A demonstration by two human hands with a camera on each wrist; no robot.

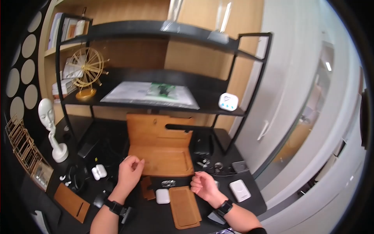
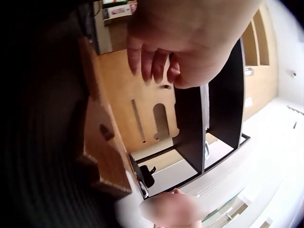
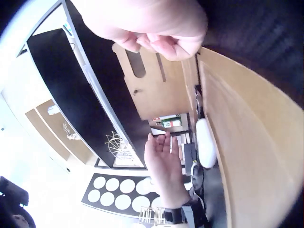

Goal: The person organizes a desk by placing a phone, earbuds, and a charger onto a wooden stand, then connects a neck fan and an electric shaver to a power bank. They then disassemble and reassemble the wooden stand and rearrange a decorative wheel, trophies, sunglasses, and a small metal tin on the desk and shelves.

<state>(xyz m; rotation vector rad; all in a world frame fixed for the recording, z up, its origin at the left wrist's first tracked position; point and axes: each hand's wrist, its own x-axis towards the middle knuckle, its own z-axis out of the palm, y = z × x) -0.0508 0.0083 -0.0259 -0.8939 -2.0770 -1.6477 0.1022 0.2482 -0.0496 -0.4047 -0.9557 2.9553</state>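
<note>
A brown folding panel [image 1: 159, 162] stands opened on the black desk, its slotted back part [image 1: 142, 130] upright and its front part flat. My left hand [image 1: 130, 171] hovers at the flat part's front left corner, fingers loosely bent and holding nothing. At the front right corner is my right hand [image 1: 204, 185], its fingers loosely curled with nothing seen in them. Between the hands lie a small brown piece [image 1: 147, 188], a white earbud case [image 1: 163, 196], a coiled cable [image 1: 168, 183] and a long brown flat piece [image 1: 184, 206].
A black shelf [image 1: 156, 72] rises behind the panel. To the left are a white head sculpture [image 1: 59, 152], an open white earbud case [image 1: 99, 171] and a slotted brown piece [image 1: 72, 202]. On the right lie a white power bank [image 1: 239, 190] and a dark square pad [image 1: 240, 167].
</note>
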